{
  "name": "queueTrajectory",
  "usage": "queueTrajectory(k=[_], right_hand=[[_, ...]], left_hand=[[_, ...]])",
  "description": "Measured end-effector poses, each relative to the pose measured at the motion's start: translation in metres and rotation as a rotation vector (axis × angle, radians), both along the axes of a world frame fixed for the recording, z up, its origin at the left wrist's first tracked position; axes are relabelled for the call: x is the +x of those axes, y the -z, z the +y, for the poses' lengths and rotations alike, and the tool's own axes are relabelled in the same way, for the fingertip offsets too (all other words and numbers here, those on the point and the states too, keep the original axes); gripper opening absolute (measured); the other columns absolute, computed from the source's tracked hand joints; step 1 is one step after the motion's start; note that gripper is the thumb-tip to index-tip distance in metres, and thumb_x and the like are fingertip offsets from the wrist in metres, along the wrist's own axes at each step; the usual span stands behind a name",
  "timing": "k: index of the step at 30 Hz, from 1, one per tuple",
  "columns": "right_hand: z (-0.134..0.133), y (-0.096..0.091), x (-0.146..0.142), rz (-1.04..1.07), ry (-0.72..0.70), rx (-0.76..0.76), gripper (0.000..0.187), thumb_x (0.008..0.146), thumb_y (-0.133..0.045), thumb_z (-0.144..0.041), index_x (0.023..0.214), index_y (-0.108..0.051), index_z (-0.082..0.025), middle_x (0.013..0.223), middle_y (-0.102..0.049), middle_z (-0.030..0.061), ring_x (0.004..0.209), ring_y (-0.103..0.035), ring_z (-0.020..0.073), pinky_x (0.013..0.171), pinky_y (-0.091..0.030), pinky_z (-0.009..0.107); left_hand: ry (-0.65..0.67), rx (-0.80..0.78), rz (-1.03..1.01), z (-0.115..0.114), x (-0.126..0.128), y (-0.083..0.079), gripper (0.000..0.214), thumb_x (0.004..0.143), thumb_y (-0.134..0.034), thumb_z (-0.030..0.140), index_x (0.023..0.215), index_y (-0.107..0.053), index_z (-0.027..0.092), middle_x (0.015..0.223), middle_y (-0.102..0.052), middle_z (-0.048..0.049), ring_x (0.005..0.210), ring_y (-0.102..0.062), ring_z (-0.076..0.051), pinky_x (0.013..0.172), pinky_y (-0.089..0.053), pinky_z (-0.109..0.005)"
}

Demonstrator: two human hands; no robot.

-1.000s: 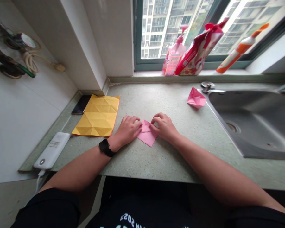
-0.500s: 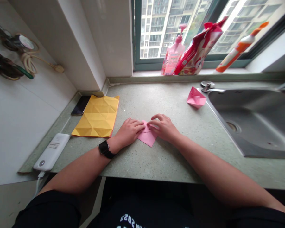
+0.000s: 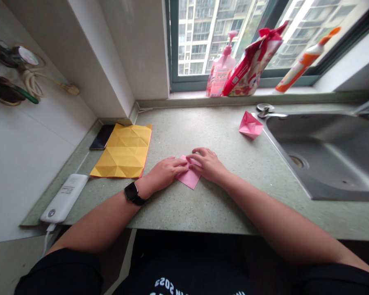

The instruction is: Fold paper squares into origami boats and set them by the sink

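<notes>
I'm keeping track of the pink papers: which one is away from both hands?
The raised, folded pink piece beside the sink; the flatter pink paper lies partly beneath the left hand and right hand.

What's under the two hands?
Folded pink paper on the counter; its near corner shows plainly. The left hand and right hand cover parts of its sides; those parts and anything beneath the paper cannot be seen.

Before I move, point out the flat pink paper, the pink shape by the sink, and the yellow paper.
Flat pink paper (image 3: 189,179), head view: exposed near part.
Pink shape (image 3: 251,126), head view: middle.
Yellow paper (image 3: 124,149), head view: creased middle.
</notes>
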State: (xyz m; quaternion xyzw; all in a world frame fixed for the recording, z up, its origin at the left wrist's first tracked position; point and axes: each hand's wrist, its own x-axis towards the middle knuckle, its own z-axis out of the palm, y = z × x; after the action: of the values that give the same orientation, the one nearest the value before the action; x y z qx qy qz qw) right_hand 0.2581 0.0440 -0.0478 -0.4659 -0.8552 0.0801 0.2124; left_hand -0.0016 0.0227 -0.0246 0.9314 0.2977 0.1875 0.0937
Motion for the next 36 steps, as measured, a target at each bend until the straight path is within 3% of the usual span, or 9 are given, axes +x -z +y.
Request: queueTrajectory(k=[7,11,18,24,28,32,36], right_hand=[[0.002,0.001,0.001,-0.021,-0.006,-0.020,0.035,0.101,-0.078,-0.045,0.134,-0.077,-0.033,0.146,-0.066,0.0140,0.137,-0.061,0.0360,0.118,-0.050,0.058],[0.006,0.008,0.006,-0.043,0.006,-0.027,0.045,0.099,-0.079,-0.052,0.140,-0.073,-0.034,0.157,-0.060,0.0151,0.149,-0.053,0.0393,0.125,-0.043,0.063],[0.021,0.015,0.032,-0.103,0.114,-0.132,0.071,0.090,-0.087,-0.060,0.153,-0.066,-0.036,0.172,-0.048,0.0157,0.162,-0.037,0.0491,0.128,-0.036,0.073],[0.029,0.008,0.056,-0.084,0.088,-0.239,0.077,0.089,-0.087,-0.059,0.158,-0.064,-0.035,0.177,-0.043,0.0158,0.165,-0.034,0.0489,0.131,-0.031,0.075],[0.034,-0.004,0.072,0.025,0.055,-0.293,0.068,0.090,-0.085,-0.051,0.153,-0.068,-0.033,0.175,-0.047,0.0136,0.164,-0.040,0.0425,0.133,-0.035,0.064],[0.032,-0.019,0.074,0.197,0.088,-0.147,0.042,0.098,-0.076,-0.039,0.139,-0.078,-0.033,0.161,-0.061,0.0113,0.150,-0.058,0.0359,0.127,-0.047,0.059],[0.017,-0.022,0.052,0.200,-0.049,-0.023,0.025,0.101,-0.073,-0.034,0.124,-0.084,-0.036,0.152,-0.068,0.0071,0.141,-0.064,0.0327,0.122,-0.052,0.059]], left_hand=[[-0.002,-0.013,0.052,0.001,-0.002,0.000,0.033,0.107,-0.064,0.013,0.133,-0.077,0.029,0.147,-0.074,-0.0071,0.133,-0.071,-0.026,0.124,-0.049,-0.053],[-0.010,-0.018,0.053,0.001,-0.003,0.000,0.036,0.107,-0.063,0.013,0.135,-0.076,0.031,0.146,-0.074,-0.0064,0.133,-0.070,-0.025,0.124,-0.048,-0.052],[-0.026,-0.047,0.079,0.001,-0.003,0.003,0.040,0.103,-0.064,0.006,0.134,-0.077,0.028,0.150,-0.072,-0.0080,0.136,-0.069,-0.027,0.125,-0.048,-0.055],[-0.020,-0.032,0.096,0.001,-0.003,0.004,0.039,0.104,-0.061,0.005,0.134,-0.076,0.025,0.151,-0.072,-0.0094,0.138,-0.068,-0.027,0.125,-0.047,-0.056],[-0.012,-0.017,0.106,0.000,-0.004,0.004,0.040,0.106,-0.058,0.006,0.136,-0.075,0.026,0.155,-0.069,-0.0085,0.143,-0.065,-0.025,0.129,-0.043,-0.054],[0.000,0.001,0.108,0.003,-0.003,0.003,0.039,0.110,-0.054,0.007,0.137,-0.075,0.025,0.157,-0.068,-0.0072,0.147,-0.062,-0.024,0.132,-0.039,-0.054],[0.009,0.073,0.093,0.006,0.000,0.002,0.035,0.111,-0.055,0.008,0.133,-0.076,0.024,0.151,-0.072,-0.0059,0.147,-0.061,-0.025,0.126,-0.046,-0.050]])
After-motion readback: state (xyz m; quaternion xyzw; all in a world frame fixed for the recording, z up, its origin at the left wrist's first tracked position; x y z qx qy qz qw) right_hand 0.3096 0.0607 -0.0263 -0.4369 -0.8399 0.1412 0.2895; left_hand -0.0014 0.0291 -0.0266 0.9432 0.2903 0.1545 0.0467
